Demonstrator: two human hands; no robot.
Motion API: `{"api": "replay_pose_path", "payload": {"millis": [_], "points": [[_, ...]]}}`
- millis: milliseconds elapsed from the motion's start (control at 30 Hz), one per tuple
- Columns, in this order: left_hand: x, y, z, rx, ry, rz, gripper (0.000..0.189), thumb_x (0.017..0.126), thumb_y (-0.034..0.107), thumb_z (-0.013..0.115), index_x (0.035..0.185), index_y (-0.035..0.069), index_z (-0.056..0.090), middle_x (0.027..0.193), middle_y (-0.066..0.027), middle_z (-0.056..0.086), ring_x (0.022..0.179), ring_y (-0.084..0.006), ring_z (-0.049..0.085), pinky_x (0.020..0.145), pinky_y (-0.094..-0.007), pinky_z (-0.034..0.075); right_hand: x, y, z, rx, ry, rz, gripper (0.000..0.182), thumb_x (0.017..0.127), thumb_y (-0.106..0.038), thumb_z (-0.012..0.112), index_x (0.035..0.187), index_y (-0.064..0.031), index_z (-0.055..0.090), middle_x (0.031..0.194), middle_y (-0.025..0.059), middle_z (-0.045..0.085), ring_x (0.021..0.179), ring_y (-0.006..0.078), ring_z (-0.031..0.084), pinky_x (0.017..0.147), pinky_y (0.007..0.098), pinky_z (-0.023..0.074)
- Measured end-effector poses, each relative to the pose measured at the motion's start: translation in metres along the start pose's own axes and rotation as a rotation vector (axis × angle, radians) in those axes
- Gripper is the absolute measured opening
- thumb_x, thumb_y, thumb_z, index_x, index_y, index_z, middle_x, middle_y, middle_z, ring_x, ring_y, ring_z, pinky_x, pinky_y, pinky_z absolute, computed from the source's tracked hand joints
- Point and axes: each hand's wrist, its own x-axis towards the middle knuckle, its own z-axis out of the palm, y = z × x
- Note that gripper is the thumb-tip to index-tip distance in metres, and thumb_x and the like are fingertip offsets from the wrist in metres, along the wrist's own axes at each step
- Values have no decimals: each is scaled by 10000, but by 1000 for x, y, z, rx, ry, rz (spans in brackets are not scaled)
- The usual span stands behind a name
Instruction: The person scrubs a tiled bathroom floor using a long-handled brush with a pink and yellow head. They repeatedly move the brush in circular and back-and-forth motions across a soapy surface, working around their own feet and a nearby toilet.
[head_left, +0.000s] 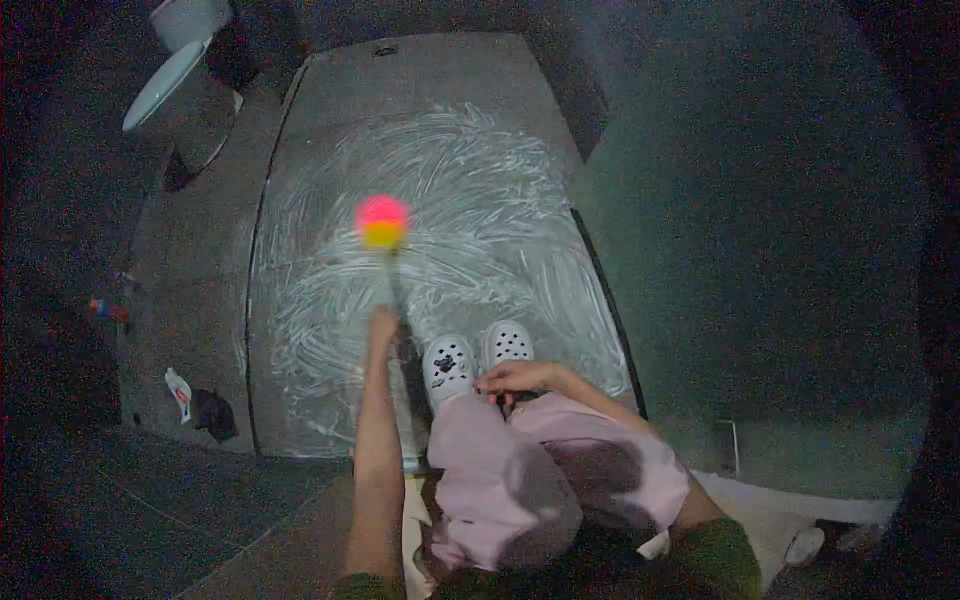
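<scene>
My left hand (384, 328) is closed around the handle of a brush (382, 221) with a round pink and yellow head, blurred over the floor. Whitish streaks of foam or cleaner cover the floor tiles (465, 195) in curved strokes around it. My right hand (517, 377) rests near my knees, fingers curled, just behind the white clogs (448, 365); whether it holds anything is hard to tell. Pink trousers (499, 480) with dark wet-looking patches cover my bent legs.
A white toilet (176, 82) stands at the upper left. A dark strip (253, 300) crosses the floor at the left, and a glass panel (735, 262) is on the right. A white packet (179, 394) and a dark crumpled item (214, 415) lie at the lower left. A drain (385, 51) is at the far edge.
</scene>
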Motion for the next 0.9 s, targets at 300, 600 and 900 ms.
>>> {"api": "replay_pose_path", "payload": {"millis": [300,600,900], "points": [[14,17,44,507,-363,460,257,706,240,409,719,10,524,645,-183,518,563,-320,505,507,-395,385,-21,4,-14,38,89,-104,396,797,-309,415,1054,-8,433,733,29,526,523,56,475,466,179,404],[39,22,-58,1417,-111,394,192,618,221,518,586,37,560,603,-118,545,559,-285,520,501,-377,407,-17,19,-7,139,30,-56,398,791,-320,420,1068,-34,425,739,32,531,492,62,477,454,184,409],[-74,70,171,320,-612,314,316,725,270,412,841,-13,489,841,-188,515,782,-331,492,645,-384,384,-10,25,-16,39,51,-88,400,788,-321,419,1050,-19,436,745,46,537,479,96,498,443,204,408]]}}
